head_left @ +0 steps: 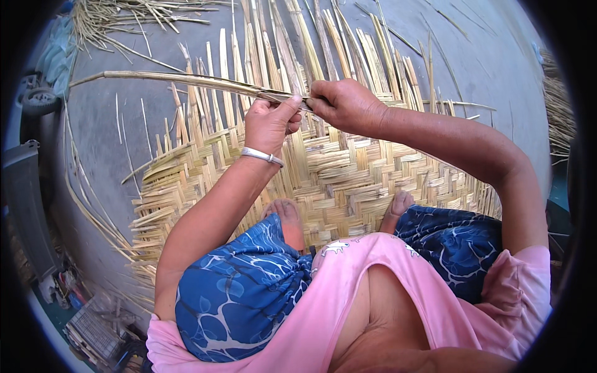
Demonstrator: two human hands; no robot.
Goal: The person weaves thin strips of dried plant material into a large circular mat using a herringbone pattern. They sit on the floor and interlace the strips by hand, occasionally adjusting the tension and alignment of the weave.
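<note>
My left hand [273, 119] pinches a long split reed [180, 78] between thumb and fingers, near the reed's right end. The reed runs off to the left and bends down near its far tip. Against that same end my right hand [345, 105] is closed, its fingers curled round the reed. Both hands are close together above a woven reed mat [348, 177], whose loose, unwoven strips [261, 50] fan out away from me. My feet rest on the mat's near part. A pale bangle [262, 155] is round my left wrist.
A heap of thin reeds [124, 22] lies at the far left on the grey floor [491, 68], and another bundle [559, 105] at the right edge. Left are blue plastic [57, 59], a wheel [41, 101] and a wire rack [93, 329]. Loose stalks are scattered about.
</note>
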